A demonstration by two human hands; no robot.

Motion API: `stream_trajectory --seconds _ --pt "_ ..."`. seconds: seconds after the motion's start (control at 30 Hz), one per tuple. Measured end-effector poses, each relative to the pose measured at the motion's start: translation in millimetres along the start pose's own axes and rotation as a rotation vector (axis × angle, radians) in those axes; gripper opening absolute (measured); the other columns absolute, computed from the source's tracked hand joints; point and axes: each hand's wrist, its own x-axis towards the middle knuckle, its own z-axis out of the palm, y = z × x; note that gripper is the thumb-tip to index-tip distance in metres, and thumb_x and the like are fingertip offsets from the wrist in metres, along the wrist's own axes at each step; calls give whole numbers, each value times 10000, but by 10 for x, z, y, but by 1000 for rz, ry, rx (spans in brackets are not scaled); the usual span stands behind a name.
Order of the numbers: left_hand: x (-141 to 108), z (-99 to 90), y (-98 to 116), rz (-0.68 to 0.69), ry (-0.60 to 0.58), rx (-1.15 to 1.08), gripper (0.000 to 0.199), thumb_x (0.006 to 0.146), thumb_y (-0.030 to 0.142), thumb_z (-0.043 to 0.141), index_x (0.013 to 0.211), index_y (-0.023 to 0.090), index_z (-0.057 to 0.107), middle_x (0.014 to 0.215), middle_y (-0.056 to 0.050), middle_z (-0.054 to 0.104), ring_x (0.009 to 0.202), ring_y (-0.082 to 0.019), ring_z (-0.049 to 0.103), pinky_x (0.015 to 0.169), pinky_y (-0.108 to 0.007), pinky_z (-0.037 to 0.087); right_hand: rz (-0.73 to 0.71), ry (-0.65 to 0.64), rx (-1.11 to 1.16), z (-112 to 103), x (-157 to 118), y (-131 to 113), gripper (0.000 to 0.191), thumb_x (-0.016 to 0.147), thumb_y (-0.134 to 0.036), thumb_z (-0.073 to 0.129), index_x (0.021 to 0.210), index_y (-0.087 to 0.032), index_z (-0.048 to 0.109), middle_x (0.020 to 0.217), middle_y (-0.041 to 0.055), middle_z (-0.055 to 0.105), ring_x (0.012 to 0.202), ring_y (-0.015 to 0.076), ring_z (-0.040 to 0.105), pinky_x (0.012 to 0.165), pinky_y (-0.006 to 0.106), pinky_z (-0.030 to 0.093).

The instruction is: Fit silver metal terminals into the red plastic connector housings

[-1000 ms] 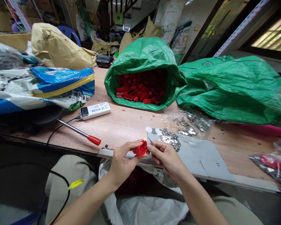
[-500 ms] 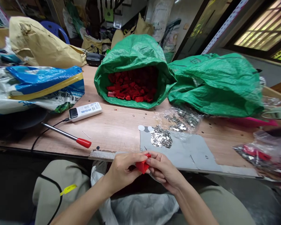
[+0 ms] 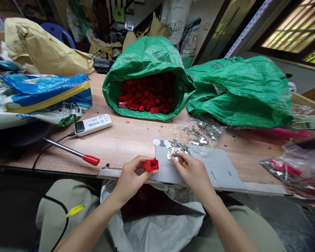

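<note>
Between the thumb and fingers of my left hand (image 3: pixel 132 176) is a small red plastic part (image 3: pixel 151 164), its open side facing right. My right hand (image 3: pixel 190 171) is pinched at the near edge of a pile of small shiny metal pieces (image 3: pixel 177 147). A bit of yellow shows between its fingers; what it is I cannot make out. The pile lies on a grey sheet (image 3: pixel 220 164) at the table's front edge. Below my hands a white bag (image 3: pixel 157 232) is open on my lap, with dark red contents.
A green sack (image 3: pixel 149 52) of red parts stands behind, another green sack (image 3: pixel 241 91) to its right. A clear bag of metal pieces (image 3: pixel 202 134) lies before them. At left are a white device (image 3: pixel 94 125) with a cable and a red-handled metal rod (image 3: pixel 90 159).
My hands have come apart. The left has moved slightly up and left with the red part, while the right has let go of it and moved up to the metal pile.
</note>
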Motion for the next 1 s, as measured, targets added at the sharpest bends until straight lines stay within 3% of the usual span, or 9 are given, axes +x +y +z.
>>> stream_trajectory --seconds 0.1,0.23,0.33,0.47,0.57,0.67,0.77,1.0 --pt "10 -7 3 -38 -19 28 262 831 292 778 1073 209 722 1070 -36 760 994 -179 730 909 -265 597 -96 -22 -310 27 177 40 139 895 -287 589 833 -209 686 887 61 705 812 248 633 710 335 426" --pt "-5 2 16 -65 -8 15 281 831 284 777 1097 216 720 1093 -29 763 1014 -180 729 934 -271 589 -2 -111 -500 58 274 -77 102 917 -221 595 840 -208 660 918 44 708 833 237 632 669 303 385" --pt "1 2 15 -89 3 -34 304 822 286 786 1113 221 722 1174 -37 750 1061 -187 722 950 -271 585 93 -180 -518 34 341 -199 101 897 -183 611 817 -208 667 871 39 707 820 235 616 640 295 350" --pt "20 12 5 -34 16 29 274 807 281 802 1066 218 737 1118 -31 759 1001 -176 727 886 -256 589 137 -242 -464 -36 442 -249 83 846 -184 653 767 -202 670 778 19 693 750 210 603 618 281 347" --pt "21 38 -7 48 32 171 241 796 246 812 1024 218 739 1040 -13 771 942 -167 727 848 -254 572 154 -290 -239 -69 419 -214 138 836 -308 671 764 -190 674 707 3 649 659 174 570 586 261 355" --pt "9 70 -27 93 37 295 248 779 212 826 1010 213 737 991 -4 784 889 -168 732 820 -267 558 254 -408 137 -51 291 -191 337 798 -510 662 764 -175 656 557 -42 482 476 116 396 469 244 265" --pt "-2 92 -51 117 35 352 263 770 181 828 1015 214 738 987 0 788 873 -171 738 802 -272 557 347 -503 328 8 153 -204 394 736 -564 678 748 -172 633 489 -90 330 415 79 239 419 231 163" --pt "-1 90 -53 192 22 405 306 764 127 818 1048 212 744 1014 -6 795 898 -177 751 811 -271 569 292 -466 268 122 120 -203 245 735 -405 642 662 -173 621 447 -72 384 387 79 306 403 215 203"
